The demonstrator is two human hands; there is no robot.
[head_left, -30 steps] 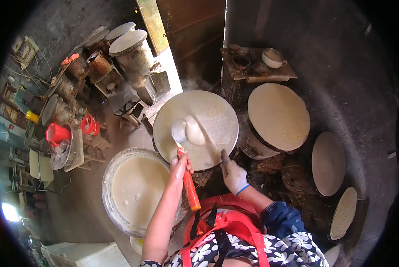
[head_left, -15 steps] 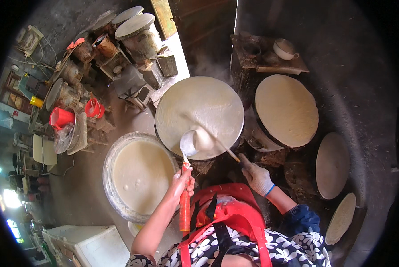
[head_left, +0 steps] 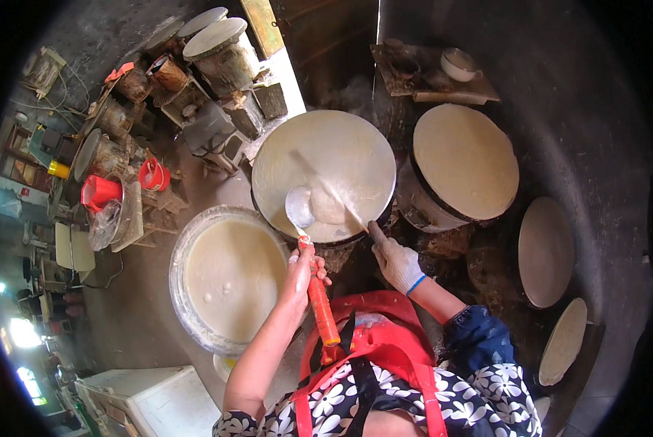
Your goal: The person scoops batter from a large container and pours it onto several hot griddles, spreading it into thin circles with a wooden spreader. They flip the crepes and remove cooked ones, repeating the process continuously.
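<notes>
Where ladle (head_left: pixel 299 206) and stick (head_left: pixel 339 200) reach over it, round griddle (head_left: pixel 348 135) bears pale batter (head_left: pixel 331 213).
Left hand (head_left: pixel 302 271) wrapped round ladle's red handle; gloved right hand (head_left: pixel 398 264) clasping stick's near end; basin (head_left: pixel 178 291) at near left.

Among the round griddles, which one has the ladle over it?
The griddle straight ahead, between the large tub and the next griddle to the right; no other has the red-handled ladle over it.
</notes>
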